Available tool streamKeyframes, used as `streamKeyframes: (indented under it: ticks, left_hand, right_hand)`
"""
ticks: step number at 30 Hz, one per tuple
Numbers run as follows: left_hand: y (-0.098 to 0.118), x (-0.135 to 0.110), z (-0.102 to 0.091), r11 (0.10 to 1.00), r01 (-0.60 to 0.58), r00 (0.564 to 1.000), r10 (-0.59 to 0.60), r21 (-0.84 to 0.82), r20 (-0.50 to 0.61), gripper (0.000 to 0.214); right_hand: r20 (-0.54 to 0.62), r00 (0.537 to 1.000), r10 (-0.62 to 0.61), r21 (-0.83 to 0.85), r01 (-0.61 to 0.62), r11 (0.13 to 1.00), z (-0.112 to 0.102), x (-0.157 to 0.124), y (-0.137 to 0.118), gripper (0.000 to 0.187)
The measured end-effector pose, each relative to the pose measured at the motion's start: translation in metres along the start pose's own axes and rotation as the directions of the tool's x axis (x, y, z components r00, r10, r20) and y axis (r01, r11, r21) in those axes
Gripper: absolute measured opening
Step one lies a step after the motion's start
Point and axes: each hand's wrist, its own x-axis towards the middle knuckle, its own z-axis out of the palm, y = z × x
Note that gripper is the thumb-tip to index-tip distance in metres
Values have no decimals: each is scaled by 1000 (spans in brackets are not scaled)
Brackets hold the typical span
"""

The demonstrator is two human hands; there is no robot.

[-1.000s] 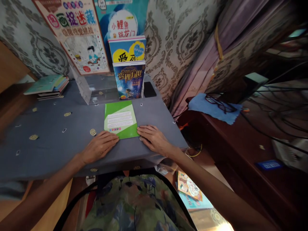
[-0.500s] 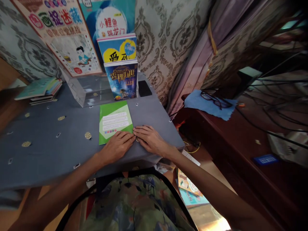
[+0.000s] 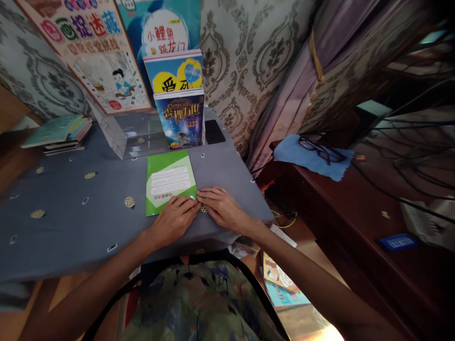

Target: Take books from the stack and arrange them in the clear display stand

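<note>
Fingers (image 3: pixel 188 203) of left hand (image 3: pixel 174 220) nearly straight, pressing flat on green booklet (image 3: pixel 167 177) at its near right corner; no grip. Right hand (image 3: pixel 222 209) loosely open, tips at same corner. Booklet flat on grey table (image 3: pixel 71 227), long axis pointing away toward upright books (image 3: pixel 181 118).

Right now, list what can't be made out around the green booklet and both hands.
Head view only:
Near right corner of the green booklet: covered where the left hand and right hand meet.
Print on its white panel: too small to read.
Lower half of the yellow-and-blue book: hidden by the dark blue book.
Top of the poster: cut off by the frame's top edge.
</note>
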Motion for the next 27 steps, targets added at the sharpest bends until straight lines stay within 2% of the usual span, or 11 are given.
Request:
streamKeyframes:
  ticks: [8, 17, 27]
  left_hand:
    - [1, 0, 0, 999, -4, 999, 5, 53, -34, 31]
    - [4, 1, -3, 997, 73, 996, -74, 30, 44, 35]
    - [4, -2, 3, 995, 95, 995, -94, -17, 32, 37]
  right_hand:
    - [42, 999, 9, -73, -6, 997, 1, 7, 4, 44]
    - [49, 999, 5, -94, -1, 996, 8, 9, 9, 51]
    - [33, 999, -5, -84, 8, 996, 4, 5, 3, 46]
